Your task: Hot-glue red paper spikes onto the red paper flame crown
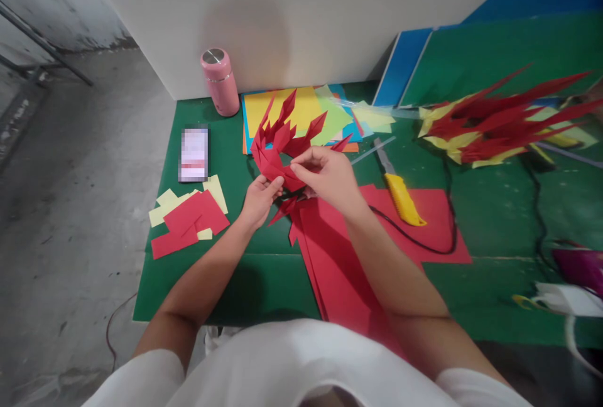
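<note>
A red folded-paper ring with pointed spikes [266,159] is held up over the green table. My left hand [261,200] grips its lower left edge, thumb on top of the paper. On the near right side, my right hand [325,174] is closed in a pinch at the ring's edge, thumb and forefinger together on the paper. The fingers partly cover the ring there. Beneath and right of my hands lie large red paper sheets [339,269]. A yellow-handled utility knife [402,196] rests on red paper, its blade pointing away from me.
Small red and pale-yellow paper pieces [188,215] lie at left, below a phone [194,154]. A pink flask [220,83] stands by the white wall. Coloured sheets [257,112] are stacked behind the ring. At right are a red-and-yellow spiked paper piece [485,124] and a black cord [455,218].
</note>
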The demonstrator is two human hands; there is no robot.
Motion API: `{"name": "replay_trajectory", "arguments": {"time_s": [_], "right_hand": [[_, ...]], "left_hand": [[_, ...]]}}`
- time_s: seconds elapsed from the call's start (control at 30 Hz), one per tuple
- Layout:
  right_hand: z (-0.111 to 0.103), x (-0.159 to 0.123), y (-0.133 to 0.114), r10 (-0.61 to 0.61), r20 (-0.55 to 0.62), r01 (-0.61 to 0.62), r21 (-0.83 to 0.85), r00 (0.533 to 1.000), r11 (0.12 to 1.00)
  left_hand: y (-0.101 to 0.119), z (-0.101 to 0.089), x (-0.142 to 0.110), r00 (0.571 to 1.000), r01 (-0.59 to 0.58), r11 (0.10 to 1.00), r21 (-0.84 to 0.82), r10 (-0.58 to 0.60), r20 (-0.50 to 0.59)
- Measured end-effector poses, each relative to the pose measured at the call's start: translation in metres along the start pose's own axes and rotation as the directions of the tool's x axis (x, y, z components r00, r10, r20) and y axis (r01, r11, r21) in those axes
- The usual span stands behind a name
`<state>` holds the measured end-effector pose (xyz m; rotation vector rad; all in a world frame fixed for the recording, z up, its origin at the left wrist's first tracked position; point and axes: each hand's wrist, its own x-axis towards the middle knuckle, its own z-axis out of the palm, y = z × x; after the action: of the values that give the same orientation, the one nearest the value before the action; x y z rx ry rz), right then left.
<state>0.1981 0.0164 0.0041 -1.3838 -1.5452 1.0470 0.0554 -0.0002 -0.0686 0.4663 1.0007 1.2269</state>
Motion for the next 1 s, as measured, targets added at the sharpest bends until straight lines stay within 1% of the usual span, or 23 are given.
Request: {"name": "replay_trajectory", "arguments": {"time_s": [0.1,0.3,0.57,0.73,1.0], "right_hand": [[-0.0001,-0.0003,0.0003,0.012,0.007,-0.012,-0.001,1.0,1.0],[0.0001,-0.0003,0.001,-0.019,0.0,0.019,0.0,1.0,1.0],[0.0007,-0.001,0.0007,-0.016,-0.003,0.016,-0.01,1.0,1.0],[0.0009,-0.0021,-0.0006,-0.037,-0.011,0.037,-0.019,0.999,0.999],[0.0007,-0.0023,-0.0007,-0.034,-0.004,0.033,-0.028,0.999,0.999]], "left_hand": [[0.0002,-0.0003,0.0001,1.0,0.006,1.0,-0.002,-0.006,0.0],[0.0004,-0.0003,-0.0001,1.0,0.013,1.0,-0.02,-0.013,0.003],[-0.0007,-0.0006,0.0009,1.0,0.013,0.999,-0.029,-0.013,0.004],[-0.0004,-0.001,0.001,1.0,0.016,0.999,-0.03,-0.015,0.019],[0.0004,0.0006,0.0001,1.0,0.026,0.999,-0.036,-0.025,0.011]]}}
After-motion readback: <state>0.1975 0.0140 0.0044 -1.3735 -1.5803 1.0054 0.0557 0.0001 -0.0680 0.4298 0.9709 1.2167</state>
